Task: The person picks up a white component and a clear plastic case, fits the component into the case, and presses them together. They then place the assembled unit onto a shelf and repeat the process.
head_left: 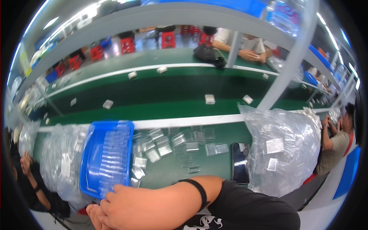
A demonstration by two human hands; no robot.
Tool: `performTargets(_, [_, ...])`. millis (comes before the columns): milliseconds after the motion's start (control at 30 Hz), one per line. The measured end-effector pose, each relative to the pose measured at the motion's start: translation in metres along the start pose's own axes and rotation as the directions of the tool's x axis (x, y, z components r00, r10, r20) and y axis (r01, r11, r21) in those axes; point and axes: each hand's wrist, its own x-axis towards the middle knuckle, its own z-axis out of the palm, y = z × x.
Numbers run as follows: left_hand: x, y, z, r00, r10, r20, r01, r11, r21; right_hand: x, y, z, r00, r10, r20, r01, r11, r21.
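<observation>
My right forearm, with a black band round it, reaches across the lower middle toward the left. My right hand (114, 205) is beside the near edge of a blue tray (85, 168), its fingers bent and pressed together; what they hold, if anything, is hidden. Just left of it and partly behind it shows what looks like my left hand (94, 216), mostly covered and cut by the lower edge. The tray holds clear flat plastic pieces (115, 153) in rows. Right of the tray, several loose clear plastic cases (165, 148) lie scattered on the green table (207, 168).
A large clear bag (285, 149) of pieces stands on the right beside a dark phone-like object (240, 163). Another clear bag (61, 161) stands left of the tray. Small white pieces (209, 99) lie on the green belt beyond a white rail. Grey shelf posts rise ahead; people sit around.
</observation>
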Motion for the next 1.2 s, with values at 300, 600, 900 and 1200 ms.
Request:
performTargets(300, [0.001, -0.005, -0.012, 0.999, 0.032, 0.025, -0.032, 0.999, -0.004, -0.014, -0.007, -0.03, 0.974, 0.139, 0.176, -0.147, 0.989, 0.033])
performTargets(600, [-0.016, -0.035, -0.012, 0.994, -0.105, 0.03, 0.107, 0.992, -0.067, 0.005, -0.013, -0.129, 0.906, 0.415, -0.078, -0.402, 0.904, 0.147])
performTargets(900, [-0.01, -0.06, -0.009, 0.992, -0.08, 0.096, 0.094, 0.983, -0.16, -0.024, 0.28, -0.224, 0.001, 0.999, -0.034, -0.738, -0.022, -0.675])
performTargets(1200, [-0.007, -0.091, -0.03, 0.922, -0.305, 0.238, 0.331, 0.941, -0.076, -0.124, 0.477, -0.177, 0.22, 0.975, -0.03, -0.661, 0.127, -0.739])
